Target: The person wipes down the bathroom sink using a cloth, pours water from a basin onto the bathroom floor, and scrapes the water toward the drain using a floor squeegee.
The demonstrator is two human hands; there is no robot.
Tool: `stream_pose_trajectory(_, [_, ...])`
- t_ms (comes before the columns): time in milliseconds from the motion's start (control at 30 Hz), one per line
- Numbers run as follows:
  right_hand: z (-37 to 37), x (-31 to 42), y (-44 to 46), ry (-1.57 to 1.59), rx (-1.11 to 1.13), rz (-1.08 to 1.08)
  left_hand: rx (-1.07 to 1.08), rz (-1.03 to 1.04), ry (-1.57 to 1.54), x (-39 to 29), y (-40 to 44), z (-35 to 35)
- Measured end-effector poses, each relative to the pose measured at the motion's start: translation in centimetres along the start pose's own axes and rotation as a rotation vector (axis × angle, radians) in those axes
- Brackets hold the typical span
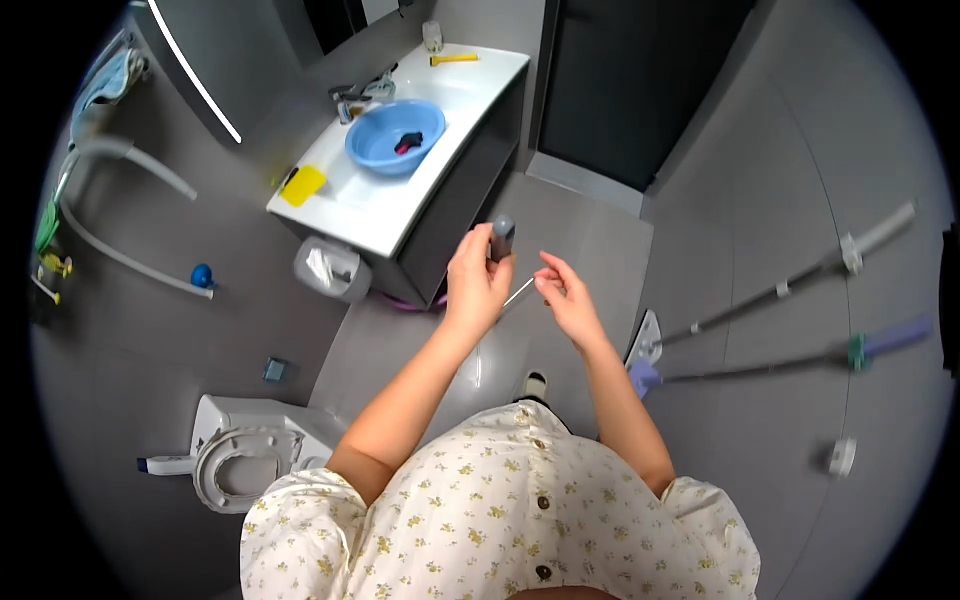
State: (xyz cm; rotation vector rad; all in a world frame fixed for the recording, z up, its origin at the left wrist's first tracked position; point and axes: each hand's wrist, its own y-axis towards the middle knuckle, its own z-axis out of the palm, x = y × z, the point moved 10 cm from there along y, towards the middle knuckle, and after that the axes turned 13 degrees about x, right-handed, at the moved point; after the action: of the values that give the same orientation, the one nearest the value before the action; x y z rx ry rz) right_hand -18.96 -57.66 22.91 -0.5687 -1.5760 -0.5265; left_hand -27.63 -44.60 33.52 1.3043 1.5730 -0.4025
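My left hand is wrapped round a grey, rounded object, held up in front of my body beside the cabinet. The object's lower part is hidden by my fingers. To its right, my right hand has its index finger and thumb close to the upper end of a thin, light rod. The rod slants down and left towards my left wrist. Whether the right fingers touch the rod or hold it is too small to tell.
A white sink counter carries a blue basin with dark and red cloth in it. A bin hangs at its front left corner. The toilet stands lower left; mop poles lean right. A dark door is ahead.
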Motion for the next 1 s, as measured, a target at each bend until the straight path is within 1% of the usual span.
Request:
stream_pose_trajectory(67, [-3.5, 0.9, 3.9, -0.028, 0.034, -0.027, -0.014, -0.011, -0.004, 0.5, 4.6, 1.9])
stream_pose_trajectory(200, [-10.7, 2.7, 12.6, -0.090, 0.063, -0.110, -0.098, 0.026, 0.068, -0.2, 12.9, 2.8])
stream_pose_trajectory(233, [-12.6, 3.0, 14.2, -0.072, 0.037, -0.092, -0.092, -0.026, 0.003, 1.1, 14.8, 3.3])
stream_pose_trajectory(267, [-14.1, 3.0, 15.8, -0.074, 0.043, -0.085, -0.133, -0.011, -0.037, 2.0, 16.3, 3.5])
stream_pose_trajectory(367, [-18.5, 0.9, 20.3, -0.068, -0.012, -0.014, -0.163, -0.067, -0.130, 5.2, 21.3, 4.2])
stream_pose_trajectory(400, [-19.8, 0.1, 21.9, -0.063, -0.011, -0.009, -0.159, -0.074, -0.128, 6.1, 23.2, 4.6])
stream_pose_trajectory(500, [-23.5, -3.1, 25.7, 0.024, -0.115, 0.166, -0.147, -0.070, -0.140, 9.3, 28.1, 5.5])
stream_pose_trajectory(533, [-24.5, -3.5, 27.0, 0.014, -0.122, 0.176, -0.153, -0.069, -0.123, 10.3, 29.7, 5.7])
stream_pose_trajectory(600, [-26.6, -4.3, 30.7, 0.095, -0.158, 0.212, -0.175, -0.052, -0.118, 12.3, 34.0, 5.6])
stream_pose_trajectory(633, [-27.5, -4.0, 32.5, 0.084, -0.154, 0.222, -0.151, -0.066, -0.111, 13.2, 35.7, 5.7])
stream_pose_trajectory(700, [-29.2, -1.0, 36.4, 0.043, -0.131, 0.101, -0.122, -0.080, -0.107, 14.7, 38.9, 5.9])
stream_pose_trajectory(733, [-29.9, 0.1, 38.2, 0.044, -0.124, 0.111, -0.123, -0.092, -0.107, 15.4, 40.4, 6.0])
stream_pose_trajectory(800, [-29.9, 5.8, 41.8, 0.036, -0.039, -0.140, -0.126, -0.085, -0.153, 16.1, 42.9, 5.9])
stream_pose_trajectory(867, [-29.2, 11.6, 44.6, 0.004, 0.039, -0.314, -0.125, -0.088, -0.144, 16.6, 45.2, 5.3])
stream_pose_trajectory(933, [-28.2, 18.9, 46.7, 0.053, 0.165, -0.601, -0.131, -0.094, -0.143, 17.5, 47.3, 4.4])
stream_pose_trajectory(1000, [-27.1, 25.3, 47.9, -0.078, 0.289, -0.927, -0.146, -0.117, -0.134, 18.8, 48.9, 3.8])
